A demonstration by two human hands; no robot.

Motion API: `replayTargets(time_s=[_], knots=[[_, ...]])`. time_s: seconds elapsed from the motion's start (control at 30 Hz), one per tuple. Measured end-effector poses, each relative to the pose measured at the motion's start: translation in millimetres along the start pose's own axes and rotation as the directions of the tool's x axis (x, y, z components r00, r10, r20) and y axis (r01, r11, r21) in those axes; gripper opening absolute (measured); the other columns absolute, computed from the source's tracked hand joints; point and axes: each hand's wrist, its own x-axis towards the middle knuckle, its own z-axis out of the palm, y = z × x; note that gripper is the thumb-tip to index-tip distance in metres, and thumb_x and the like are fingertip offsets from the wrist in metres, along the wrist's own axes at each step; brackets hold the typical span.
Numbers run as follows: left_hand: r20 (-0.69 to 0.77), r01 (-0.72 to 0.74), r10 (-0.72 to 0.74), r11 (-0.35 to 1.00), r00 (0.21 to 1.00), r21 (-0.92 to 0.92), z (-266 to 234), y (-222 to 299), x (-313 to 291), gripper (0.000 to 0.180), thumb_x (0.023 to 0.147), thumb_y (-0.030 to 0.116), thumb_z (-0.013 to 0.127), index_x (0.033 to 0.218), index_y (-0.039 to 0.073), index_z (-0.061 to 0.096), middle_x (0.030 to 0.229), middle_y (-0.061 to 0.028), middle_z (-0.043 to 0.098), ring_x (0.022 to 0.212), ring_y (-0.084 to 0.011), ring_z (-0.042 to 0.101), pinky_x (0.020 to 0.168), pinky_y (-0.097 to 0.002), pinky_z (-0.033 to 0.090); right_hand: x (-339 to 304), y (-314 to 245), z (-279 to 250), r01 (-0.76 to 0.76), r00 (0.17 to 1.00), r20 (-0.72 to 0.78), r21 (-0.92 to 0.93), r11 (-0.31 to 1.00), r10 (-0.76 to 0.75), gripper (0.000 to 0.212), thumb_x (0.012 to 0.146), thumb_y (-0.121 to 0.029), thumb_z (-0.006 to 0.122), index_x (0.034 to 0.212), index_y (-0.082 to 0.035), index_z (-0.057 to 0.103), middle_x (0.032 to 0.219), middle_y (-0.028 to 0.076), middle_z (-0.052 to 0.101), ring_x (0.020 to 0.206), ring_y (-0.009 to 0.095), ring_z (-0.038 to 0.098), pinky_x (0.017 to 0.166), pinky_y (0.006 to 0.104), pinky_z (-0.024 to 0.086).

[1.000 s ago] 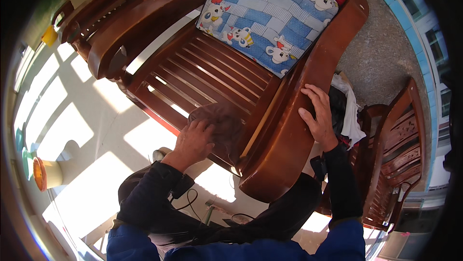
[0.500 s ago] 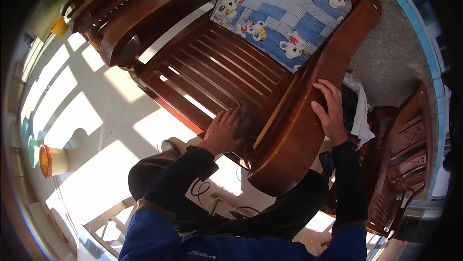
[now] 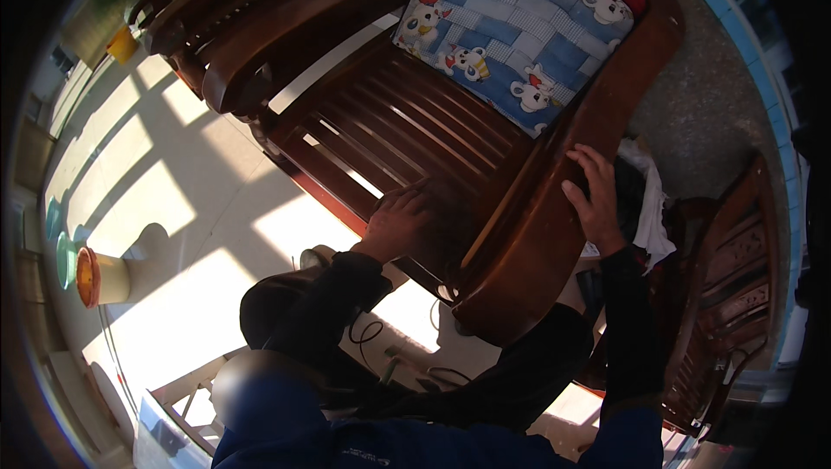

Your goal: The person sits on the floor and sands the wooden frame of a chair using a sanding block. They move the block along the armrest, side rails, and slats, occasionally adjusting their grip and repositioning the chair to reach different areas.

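Observation:
A dark reddish-brown wooden armchair stands before me, with a slatted seat and a broad, curved right armrest. My left hand is at the front right of the seat, its fingers bent over what looks like a dark cloth pressed on the wood. Shadow hides the cloth's outline and part of the fingers. On the outer side of the right armrest rests my right hand, open, fingers apart, holding nothing. A blue patchwork cushion with cartoon dogs leans at the chair's back.
Another wooden chair stands at the right, near a white cloth. More wooden furniture is at the far left. A cream bucket with an orange rim sits on the sunlit floor. A black cable lies below the seat.
The view has shifted slightly and the chair looks darker. My left hand stays on the seat with the dark cloth, its fingers a little flatter. The right hand keeps its place on the armrest.

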Motion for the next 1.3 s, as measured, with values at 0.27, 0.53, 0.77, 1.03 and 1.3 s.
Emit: replayTargets(time_s=[0.27, 0.53, 0.77, 1.03, 1.3], knots=[[-0.206, 0.505, -0.491, 0.863, 0.847, 0.018, -45, -108, -32, 0.036, 0.092, 0.014, 0.068, 0.126, 0.027, 0.076, 0.164, -0.0077, 0.052, 0.154, -0.0372, 0.044, 0.124, -0.0502, 0.042, 1, 0, -1, 0.019, 1.0, -0.009, -0.013, 1.0, -0.019, 0.052, 0.106, -0.038, 0.066, 0.149, -0.009, 0.061, 0.158, 0.015, 0.05, 0.147, 0.037, 0.043, 0.123, 0.0526, 0.034], [-0.137, 0.488, -0.495, 0.869, 0.858, -0.083, -24, -38, -36, 0.038, 0.085, 0.014, 0.073, 0.123, 0.017, 0.075, 0.155, -0.0107, 0.056, 0.14, -0.0409, 0.054, 0.116, -0.0501, 0.049, 1, -4, -2, 0.002, 1.0, -0.01, -0.024, 1.0, -0.002, 0.05, 0.106, -0.037, 0.066, 0.147, -0.009, 0.062, 0.159, 0.015, 0.05, 0.148, 0.036, 0.043, 0.124, 0.0517, 0.033], [-0.173, 0.588, -0.603, 0.798, 0.779, -0.135, -22, -26, -35, 0.044, 0.082, 0.013, 0.077, 0.126, 0.011, 0.069, 0.155, -0.0129, 0.054, 0.137, -0.0409, 0.054, 0.11, -0.0497, 0.054, 2, -5, -3, 0.02, 1.0, 0.003, -0.019, 1.0, -0.02, 0.049, 0.105, -0.032, 0.067, 0.148, -0.009, 0.061, 0.16, 0.014, 0.049, 0.15, 0.035, 0.041, 0.126, 0.0504, 0.031], [-0.336, 0.806, -0.801, 0.568, 0.495, -0.167, -41, -138, -32, 0.056, 0.091, 0.018, 0.074, 0.143, 0.007, 0.055, 0.165, -0.0202, 0.042, 0.141, -0.0491, 0.049, 0.117, -0.0534, 0.047, 2, -10, -5, -0.027, 0.999, 0.033, -0.003, 1.0, 0.027, 0.051, 0.105, -0.033, 0.066, 0.149, -0.008, 0.06, 0.161, 0.014, 0.048, 0.15, 0.035, 0.04, 0.127, 0.0491, 0.03], [-0.354, 0.671, -0.889, 0.453, 0.29, -0.587, 0, -191, -42, 0.08, 0.099, 0.023, 0.067, 0.164, -0.003, 0.028, 0.163, -0.0368, 0.039, 0.151, -0.0545, 0.04, 0.126, -0.0544, 0.037, 4, -12, -8, -0.01, 0.999, 0.039, 0.006, 1.0, 0.01, 0.051, 0.106, -0.036, 0.063, 0.148, -0.006, 0.059, 0.161, 0.015, 0.048, 0.15, 0.035, 0.041, 0.126, 0.0489, 0.031]])
